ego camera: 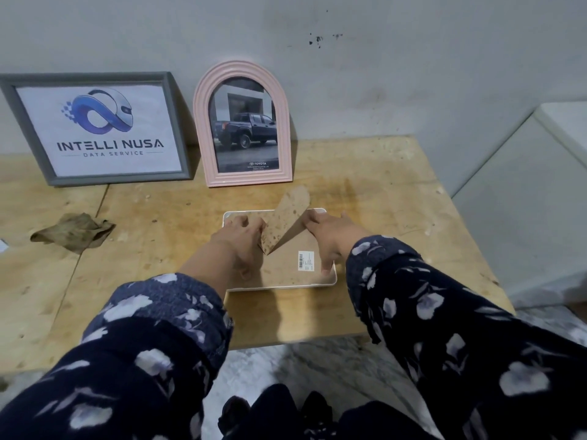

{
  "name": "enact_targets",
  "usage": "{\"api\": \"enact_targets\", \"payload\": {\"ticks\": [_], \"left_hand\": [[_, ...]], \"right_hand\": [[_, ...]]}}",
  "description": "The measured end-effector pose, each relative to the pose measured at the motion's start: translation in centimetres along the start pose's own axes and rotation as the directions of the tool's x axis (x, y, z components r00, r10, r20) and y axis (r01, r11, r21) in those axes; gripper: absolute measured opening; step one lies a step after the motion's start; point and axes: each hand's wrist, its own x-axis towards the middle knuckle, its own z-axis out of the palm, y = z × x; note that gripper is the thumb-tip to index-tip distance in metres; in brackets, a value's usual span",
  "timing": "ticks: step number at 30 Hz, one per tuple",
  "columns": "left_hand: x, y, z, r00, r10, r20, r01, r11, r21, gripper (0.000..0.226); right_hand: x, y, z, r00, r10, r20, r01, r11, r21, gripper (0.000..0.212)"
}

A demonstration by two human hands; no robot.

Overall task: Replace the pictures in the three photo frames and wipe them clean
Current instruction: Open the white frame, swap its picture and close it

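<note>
A rough plywood tabletop point(397, 192), stained and scuffed, is standing against a grey wall point(381, 58) marked with dark spots, and a pale ledge point(540, 173) is running along its right side. At the back left a rectangular grey frame point(95, 128) is leaning on the wall, holding a white print with a blue logo and the words INTELLI NUSA DATA SERVICE. Just beside it, to the right, a pink arched frame point(243, 125) with ribbed moulding is standing upright, showing a dark pickup truck picture. In front of the pink one, well clear of it, a white frame point(332, 282) with rounded corners is lying face down near the tabletop's front edge, its brown fibreboard backing point(286, 271) carrying a small barcode sticker point(306, 260). A speckled cardboard easel stand point(286, 217), rounded at the top, is tilting up from that backing between both hands. The left hand point(236, 242) is resting on the backing with its fingers curled against the stand's left edge, seemingly gripping it. The right hand point(330, 236) is lying spread on the backing, fingers wide, thumb touching near the sticker. Both sleeves point(444, 312) are dark with pale floral print. A crumpled brownish cloth point(74, 231) is lying apart at the left
</note>
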Motion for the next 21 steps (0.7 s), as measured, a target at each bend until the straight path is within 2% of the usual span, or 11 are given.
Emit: {"api": "enact_targets", "payload": {"ticks": [3, 6, 8, 13, 15, 18, 21], "left_hand": [[0.4, -0.1, 0.2, 1.000, 0.011, 0.008, -0.011, 0.999, 0.032, 0.095], [0.4, 0.1, -0.2, 1.000, 0.005, 0.005, -0.005, 0.997, 0.076, 0.097], [0.0, 0.1, -0.3, 1.000, -0.001, 0.003, 0.001, 0.997, 0.080, 0.095], [-0.8, -0.5, 0.5, 0.999, -0.044, -0.020, 0.044, 0.998, 0.034, 0.105], [-1.3, -0.5, 1.0, 0.996, -0.048, -0.068, 0.053, 0.997, 0.064, 0.100], [-2.4, -0.4, 1.8, 0.992, -0.049, -0.112, 0.063, 0.990, 0.123, 0.083], [-3.2, -0.4, 2.8, 0.991, -0.063, -0.116, 0.081, 0.983, 0.163, 0.065]], "right_hand": [[0.4, 0.0, -0.5, 1.000, -0.005, -0.029, 0.001, 0.993, -0.122, 0.107], [0.7, -0.4, -0.6, 0.999, 0.018, -0.044, -0.024, 0.989, -0.149, 0.104], [0.8, -0.5, -0.2, 0.998, 0.027, -0.061, -0.034, 0.992, -0.119, 0.100], [-0.2, 0.0, 1.1, 0.998, 0.051, -0.038, -0.048, 0.997, 0.058, 0.109], [-0.9, -0.5, 1.8, 0.994, 0.076, -0.077, -0.070, 0.995, 0.068, 0.098], [-2.6, -1.8, 2.3, 0.971, 0.114, -0.211, -0.099, 0.992, 0.084, 0.064], [-3.9, -3.7, 3.2, 0.954, 0.114, -0.278, -0.105, 0.993, 0.048, 0.050]]}}
